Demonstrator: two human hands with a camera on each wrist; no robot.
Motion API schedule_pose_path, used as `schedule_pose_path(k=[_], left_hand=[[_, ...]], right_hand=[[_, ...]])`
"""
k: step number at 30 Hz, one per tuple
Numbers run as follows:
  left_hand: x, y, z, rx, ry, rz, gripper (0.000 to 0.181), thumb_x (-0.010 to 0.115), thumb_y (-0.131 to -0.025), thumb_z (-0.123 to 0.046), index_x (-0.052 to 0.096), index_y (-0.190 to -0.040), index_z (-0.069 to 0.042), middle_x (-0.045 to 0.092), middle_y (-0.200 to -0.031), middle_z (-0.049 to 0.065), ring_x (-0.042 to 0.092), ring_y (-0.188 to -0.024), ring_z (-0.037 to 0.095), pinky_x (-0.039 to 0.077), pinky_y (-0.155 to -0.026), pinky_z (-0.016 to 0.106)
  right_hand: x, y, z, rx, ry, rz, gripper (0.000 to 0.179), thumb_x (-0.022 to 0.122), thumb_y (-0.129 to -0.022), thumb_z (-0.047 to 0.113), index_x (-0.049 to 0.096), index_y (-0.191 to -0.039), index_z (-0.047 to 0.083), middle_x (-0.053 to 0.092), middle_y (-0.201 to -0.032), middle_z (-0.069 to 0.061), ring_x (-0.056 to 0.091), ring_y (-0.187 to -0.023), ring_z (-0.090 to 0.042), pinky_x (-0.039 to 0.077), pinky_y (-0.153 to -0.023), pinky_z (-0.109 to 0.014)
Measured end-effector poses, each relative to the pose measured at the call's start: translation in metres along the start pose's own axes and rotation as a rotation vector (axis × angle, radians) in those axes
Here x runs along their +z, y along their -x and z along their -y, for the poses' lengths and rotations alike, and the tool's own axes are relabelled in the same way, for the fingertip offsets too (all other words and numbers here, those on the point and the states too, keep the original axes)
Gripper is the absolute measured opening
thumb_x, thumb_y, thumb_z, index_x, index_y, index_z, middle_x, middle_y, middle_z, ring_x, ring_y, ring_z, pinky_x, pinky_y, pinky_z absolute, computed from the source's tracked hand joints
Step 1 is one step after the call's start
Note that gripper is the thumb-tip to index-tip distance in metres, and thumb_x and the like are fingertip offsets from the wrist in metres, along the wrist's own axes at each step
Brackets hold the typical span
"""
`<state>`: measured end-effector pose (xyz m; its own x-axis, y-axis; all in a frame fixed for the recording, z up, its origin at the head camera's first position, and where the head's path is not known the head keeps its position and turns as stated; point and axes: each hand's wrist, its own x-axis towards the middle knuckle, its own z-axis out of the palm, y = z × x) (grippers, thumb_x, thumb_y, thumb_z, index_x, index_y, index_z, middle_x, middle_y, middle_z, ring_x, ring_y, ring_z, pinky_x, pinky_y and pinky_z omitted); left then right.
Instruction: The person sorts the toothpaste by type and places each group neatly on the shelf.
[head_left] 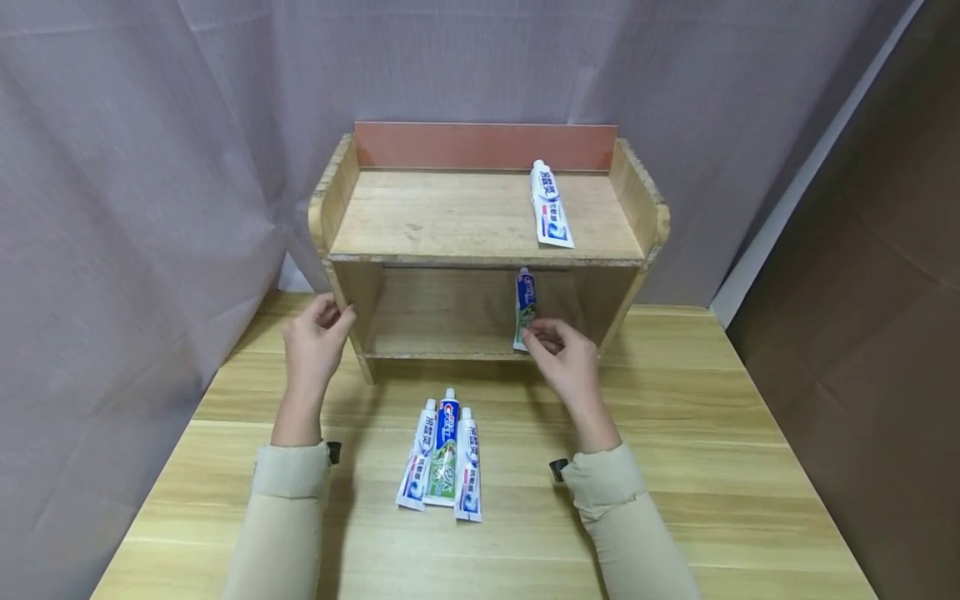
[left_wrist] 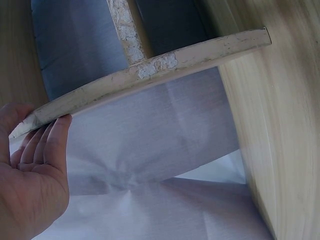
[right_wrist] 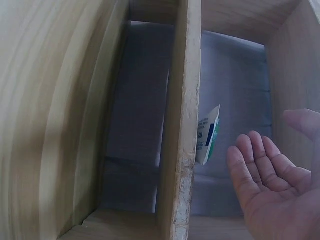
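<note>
My left hand (head_left: 313, 346) grips the front edge of the small wooden shelf's left side panel (left_wrist: 195, 55), thumb on one side and fingers on the other. On the lower board (head_left: 435, 325) lies a blue and green toothpaste tube (head_left: 525, 292), cap to the back. My right hand (head_left: 570, 362) is at its near end. In the right wrist view, a gap separates the relaxed fingers (right_wrist: 242, 172) from the tube's flat end (right_wrist: 207, 137), and the thumb stands apart. A white and blue toothpaste tube (head_left: 551, 208) lies on the upper board, right of its middle.
Two white and blue tubes (head_left: 417, 458) (head_left: 468, 467) flank a blue and green tube (head_left: 444, 450) on the wooden table (head_left: 712, 467) in front of the shelf. Grey curtain (head_left: 465, 58) hangs behind, and a brown surface (head_left: 862, 250) rises on the right.
</note>
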<state>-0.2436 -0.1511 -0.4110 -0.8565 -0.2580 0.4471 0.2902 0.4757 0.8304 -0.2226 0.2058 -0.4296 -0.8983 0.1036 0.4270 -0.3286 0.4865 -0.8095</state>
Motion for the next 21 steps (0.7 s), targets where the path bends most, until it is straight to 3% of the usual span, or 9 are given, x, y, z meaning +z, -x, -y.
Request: schedule_pose_path(k=[12, 21], left_hand=[[0.000, -0.002, 0.000, -0.003, -0.018, -0.001, 0.020, 0.071, -0.092, -0.019, 0.075, -0.107, -0.007, 0.076, -0.102, 0.012, 0.074, -0.096, 0.024, 0.060, -0.084, 0.032], [0.001, -0.001, 0.000, -0.020, -0.002, -0.001, 0.020, 0.071, -0.092, -0.017, 0.075, -0.108, -0.006, 0.076, -0.103, 0.013, 0.073, -0.099, 0.024, 0.059, -0.085, 0.032]], right_hand=[[0.002, 0.007, 0.005, -0.045, -0.019, -0.022, 0.025, 0.078, -0.088, 0.019, 0.073, -0.101, -0.001, 0.074, -0.092, -0.013, 0.071, -0.079, -0.025, 0.060, -0.071, -0.023], [0.005, 0.016, 0.007, -0.032, -0.090, 0.018, 0.021, 0.078, -0.088, 0.015, 0.072, -0.100, -0.002, 0.073, -0.090, -0.012, 0.070, -0.079, -0.023, 0.059, -0.072, -0.021]])
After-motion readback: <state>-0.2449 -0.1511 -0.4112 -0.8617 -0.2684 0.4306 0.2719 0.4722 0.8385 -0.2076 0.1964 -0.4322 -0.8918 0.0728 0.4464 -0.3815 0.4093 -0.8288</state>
